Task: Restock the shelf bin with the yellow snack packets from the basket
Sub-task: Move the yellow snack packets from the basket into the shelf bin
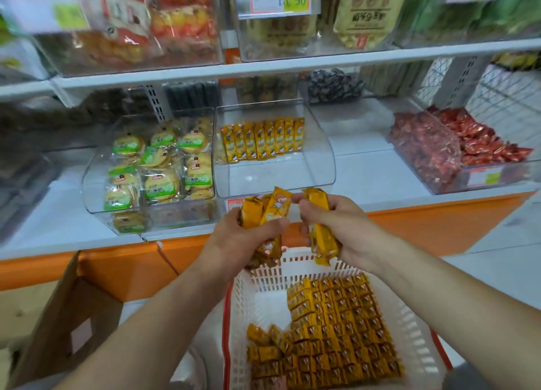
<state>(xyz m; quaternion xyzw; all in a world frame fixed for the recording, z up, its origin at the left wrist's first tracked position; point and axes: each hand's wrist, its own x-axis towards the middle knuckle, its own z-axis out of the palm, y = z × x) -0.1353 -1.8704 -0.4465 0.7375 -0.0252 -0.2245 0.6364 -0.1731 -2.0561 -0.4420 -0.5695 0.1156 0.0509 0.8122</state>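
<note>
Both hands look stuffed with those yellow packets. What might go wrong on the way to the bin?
The left hand grips several yellow packets in a loose fan, so one might slip into the basket. Dropping them into the clear bin could topple the upright row at its back.

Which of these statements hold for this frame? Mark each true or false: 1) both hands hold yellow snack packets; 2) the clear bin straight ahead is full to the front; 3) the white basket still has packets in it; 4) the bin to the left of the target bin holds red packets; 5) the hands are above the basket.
1. True: the left hand and right hand each grip yellow snack packets.
2. False: the clear plastic shelf bin has one row standing at the back; its front is bare.
3. True: the white slotted plastic basket holds many.
4. False: that bin holds green-labelled round biscuits; red packets lie to the right.
5. True, over its far rim.
</note>
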